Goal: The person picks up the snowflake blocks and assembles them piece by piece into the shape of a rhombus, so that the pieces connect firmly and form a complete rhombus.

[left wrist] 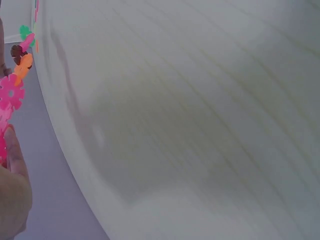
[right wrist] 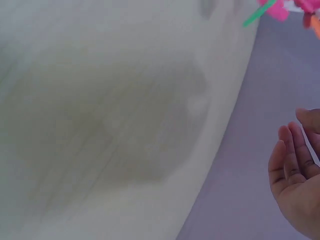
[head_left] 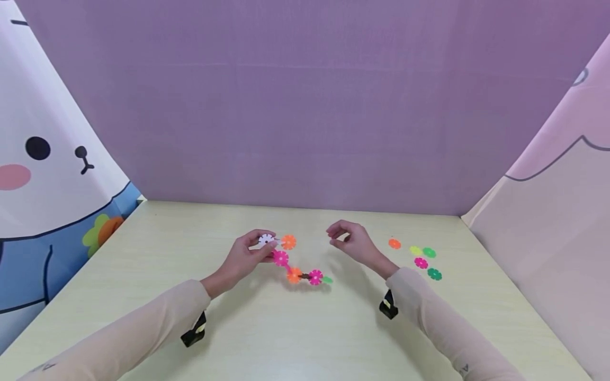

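My left hand (head_left: 243,258) pinches a chain of slotted plastic snowflake discs between thumb and fingers. A white disc (head_left: 266,241) is at the pinch, partly covered by the thumb, with an orange disc (head_left: 288,242) just to its right. From the hand a pink disc (head_left: 281,258) leads down to another orange one, a brown one, a second pink one and a light green disc (head_left: 326,280) at the end. In the left wrist view the chain (left wrist: 12,93) rises above the fingers. My right hand (head_left: 355,244) hovers right of the chain, fingers loosely bent, holding nothing.
Loose discs lie on the pale wooden table (head_left: 267,338) beyond the right forearm: orange (head_left: 394,243), yellow (head_left: 415,251), light green (head_left: 429,252), pink (head_left: 421,263) and dark green (head_left: 434,274). A purple curtain (head_left: 305,116) hangs behind the table, with printed cloths at both sides.
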Tool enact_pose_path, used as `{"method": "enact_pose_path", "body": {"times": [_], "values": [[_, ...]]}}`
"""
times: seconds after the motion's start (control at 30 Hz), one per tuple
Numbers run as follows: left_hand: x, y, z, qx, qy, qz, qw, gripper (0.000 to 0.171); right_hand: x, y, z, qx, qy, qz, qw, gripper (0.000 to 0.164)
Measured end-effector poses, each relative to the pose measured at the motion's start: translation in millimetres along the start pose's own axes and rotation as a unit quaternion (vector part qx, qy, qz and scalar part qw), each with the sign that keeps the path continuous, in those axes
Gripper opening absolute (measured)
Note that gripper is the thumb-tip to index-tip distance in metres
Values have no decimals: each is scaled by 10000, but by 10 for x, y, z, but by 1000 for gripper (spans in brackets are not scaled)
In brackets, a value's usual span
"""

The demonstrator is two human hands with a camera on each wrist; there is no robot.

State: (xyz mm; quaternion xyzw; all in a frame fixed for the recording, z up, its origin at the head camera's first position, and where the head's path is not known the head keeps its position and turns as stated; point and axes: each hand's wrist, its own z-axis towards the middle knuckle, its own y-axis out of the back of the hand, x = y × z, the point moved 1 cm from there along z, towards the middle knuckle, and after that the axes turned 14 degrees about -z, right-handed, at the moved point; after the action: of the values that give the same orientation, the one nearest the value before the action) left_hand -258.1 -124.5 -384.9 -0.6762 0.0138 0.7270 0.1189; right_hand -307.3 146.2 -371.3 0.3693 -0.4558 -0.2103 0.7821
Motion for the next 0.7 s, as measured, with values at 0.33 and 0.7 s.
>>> {"method": "enact_pose_path", "body": {"times": [0.33, 0.7], "values": [[35, 80, 1, -9, -5, 22, 10000, 39, -621, 252, -173, -250, -189, -744, 9967, 20], [7, 82, -26, 33, -31, 80, 10000, 36, -1056, 528, -327, -22, -714, -1531, 9856, 24]]}}
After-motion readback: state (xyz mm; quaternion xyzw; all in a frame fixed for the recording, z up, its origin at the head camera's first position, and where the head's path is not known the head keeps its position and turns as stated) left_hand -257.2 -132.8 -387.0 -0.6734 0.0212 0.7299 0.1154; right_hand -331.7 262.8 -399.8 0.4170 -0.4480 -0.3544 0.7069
